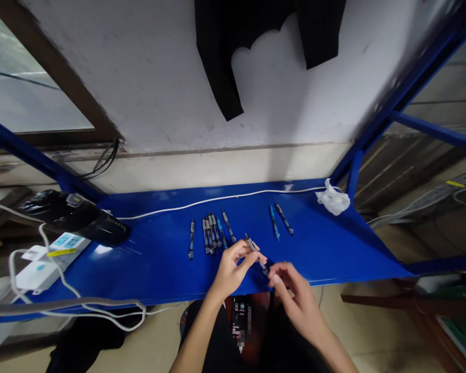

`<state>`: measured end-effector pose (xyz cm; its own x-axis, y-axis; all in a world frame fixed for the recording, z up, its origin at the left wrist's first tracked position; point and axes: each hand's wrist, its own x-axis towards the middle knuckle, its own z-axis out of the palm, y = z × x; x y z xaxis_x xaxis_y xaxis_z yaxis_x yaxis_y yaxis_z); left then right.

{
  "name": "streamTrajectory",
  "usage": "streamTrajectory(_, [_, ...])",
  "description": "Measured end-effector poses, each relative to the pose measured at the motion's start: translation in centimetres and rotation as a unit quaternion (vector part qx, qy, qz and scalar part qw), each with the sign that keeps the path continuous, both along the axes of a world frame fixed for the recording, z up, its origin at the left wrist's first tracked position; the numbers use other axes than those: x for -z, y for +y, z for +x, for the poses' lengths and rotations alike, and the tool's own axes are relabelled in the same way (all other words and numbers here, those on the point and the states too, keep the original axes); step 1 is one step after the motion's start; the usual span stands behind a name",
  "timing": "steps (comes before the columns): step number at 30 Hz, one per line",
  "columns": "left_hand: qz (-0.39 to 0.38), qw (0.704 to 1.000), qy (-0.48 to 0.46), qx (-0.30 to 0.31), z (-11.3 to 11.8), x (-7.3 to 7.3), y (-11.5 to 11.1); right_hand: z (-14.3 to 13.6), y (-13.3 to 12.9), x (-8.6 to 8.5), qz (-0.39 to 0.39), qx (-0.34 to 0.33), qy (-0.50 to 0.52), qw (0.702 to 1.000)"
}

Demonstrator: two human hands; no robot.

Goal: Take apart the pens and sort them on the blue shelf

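Observation:
My left hand (235, 267) pinches a grey and black pen (251, 242) above the front part of the blue table (159, 282). The pen slants down to the right, its lower end close to my right hand (295, 295). Thumb and fingertips of the right hand curl together beside that end; whether they grip anything is hard to make out. Behind and left of the hands lie several grey pens (212, 232) in a row, with a blue pen (221, 231) among them. Another blue pen (274, 221) and a dark pen (284, 218) lie at the right.
A black bottle (77, 217) lies at the left, near a white power strip (50, 261) with loose cables. Crumpled white plastic (333, 199) sits at the back right. A white cable (202, 200) crosses the table's back. Below the front edge is a phone (241, 321).

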<state>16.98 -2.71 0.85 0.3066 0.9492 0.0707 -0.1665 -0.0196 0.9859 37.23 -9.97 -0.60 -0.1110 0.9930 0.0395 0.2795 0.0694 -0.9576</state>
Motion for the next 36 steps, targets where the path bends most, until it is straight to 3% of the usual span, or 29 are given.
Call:
streamTrajectory(2, [0.034, 0.999, 0.030, -0.011, -0.1, 0.1, 0.1, -0.2, 2.4, -0.3, 0.025, 0.008, 0.011, 1.000])
streamTrajectory(6, [0.081, 0.994, 0.050, -0.057, -0.1, 0.3, 0.2, -0.9, 6.1, -0.5, 0.045, -0.096, 0.003, 0.994])
streamTrajectory(8, [0.076, 0.992, 0.049, -0.084, -0.1, 0.4, 0.2, -1.0, 6.9, -0.3, 0.048, -0.110, 0.001, 0.993])
streamTrajectory(17, [-0.025, 0.989, -0.018, -0.148, -0.7, 1.4, -0.3, -1.0, 6.7, -0.3, 0.060, -0.128, -0.018, 0.990])
streamTrajectory(22, [-0.004, 0.980, 0.016, -0.199, -0.8, 1.9, -0.6, -1.0, 6.6, -0.5, 0.075, -0.119, -0.012, 0.990])
streamTrajectory(27, [-0.031, 0.965, 0.009, -0.260, -0.5, 1.5, -0.5, -1.0, 6.4, 0.2, 0.093, -0.097, -0.006, 0.991])
streamTrajectory(32, [-0.007, 0.975, -0.045, -0.219, -0.2, 0.4, -0.3, -1.2, 6.5, 0.9, 0.094, -0.069, 0.001, 0.993])
streamTrajectory(36, [-0.036, 0.981, -0.008, -0.193, -0.4, 0.5, -0.4, -1.4, 6.5, 0.5, 0.071, -0.063, -0.008, 0.995])
